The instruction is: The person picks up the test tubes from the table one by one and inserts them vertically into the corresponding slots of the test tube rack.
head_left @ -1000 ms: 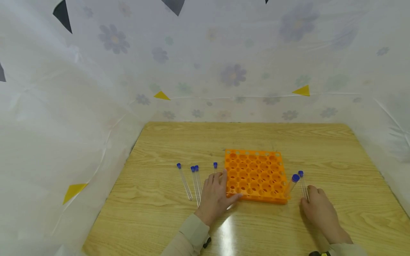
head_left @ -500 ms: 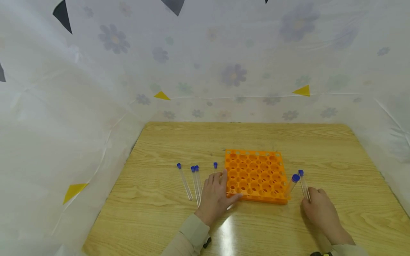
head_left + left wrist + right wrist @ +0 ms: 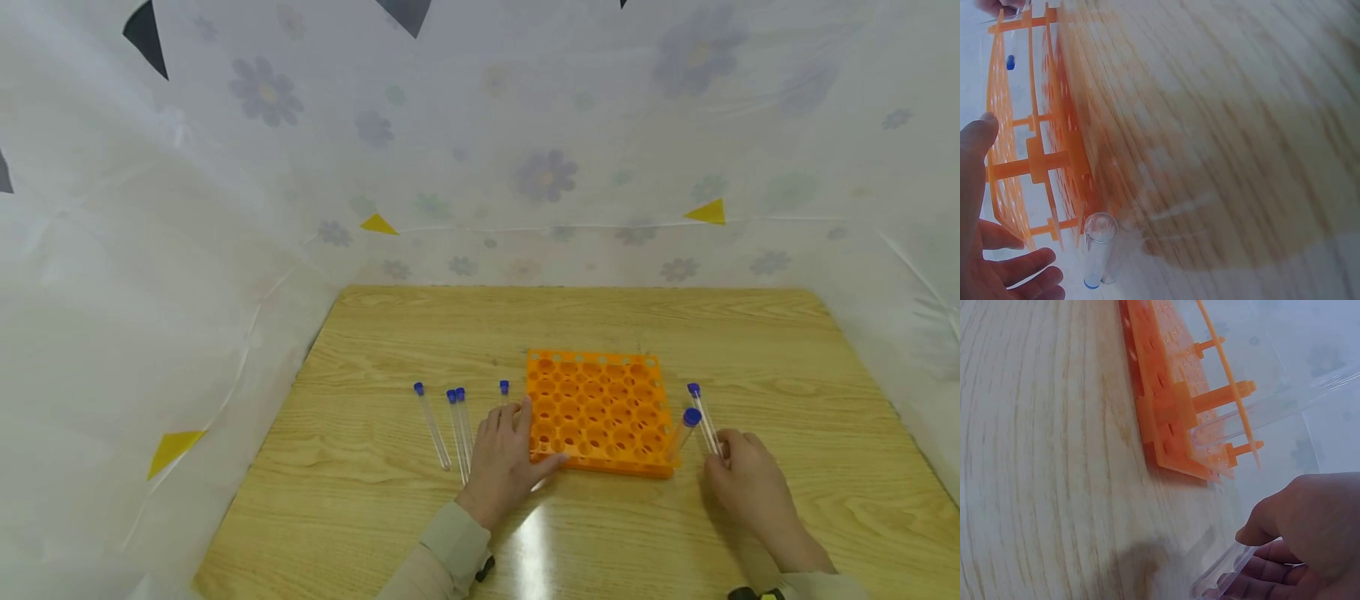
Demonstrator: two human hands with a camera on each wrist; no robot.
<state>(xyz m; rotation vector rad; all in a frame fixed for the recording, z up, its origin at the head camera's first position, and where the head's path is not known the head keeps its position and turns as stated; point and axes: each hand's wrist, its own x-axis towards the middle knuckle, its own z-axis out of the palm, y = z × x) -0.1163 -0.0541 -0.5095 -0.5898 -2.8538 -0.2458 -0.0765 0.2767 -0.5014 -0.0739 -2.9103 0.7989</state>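
Note:
In the head view, an orange test tube rack (image 3: 596, 412) stands on the table. My left hand (image 3: 501, 467) rests against its near left corner, thumb along the front edge and index finger at the left side; the other fingers are loosely bent in the left wrist view. To the right of the rack, my right hand (image 3: 750, 487) pinches a clear, blue-capped test tube (image 3: 703, 417) between thumb and fingers, cap end pointing away. Another capped test tube (image 3: 684, 433) stands tilted in the rack's near right corner. The rounded end of the pinched tube (image 3: 1219, 575) shows in the right wrist view.
Several blue-capped test tubes lie left of the rack, including a separate tube (image 3: 432, 427) and a close pair (image 3: 459, 429). Another tube's cap (image 3: 504, 387) shows beyond my left fingers. White flowered sheeting (image 3: 480, 167) surrounds the wooden table (image 3: 360, 517) at the back and sides.
The test tube in my right hand has come up slightly, its cap shifting left and away from me. My left hand and the rack stay in place.

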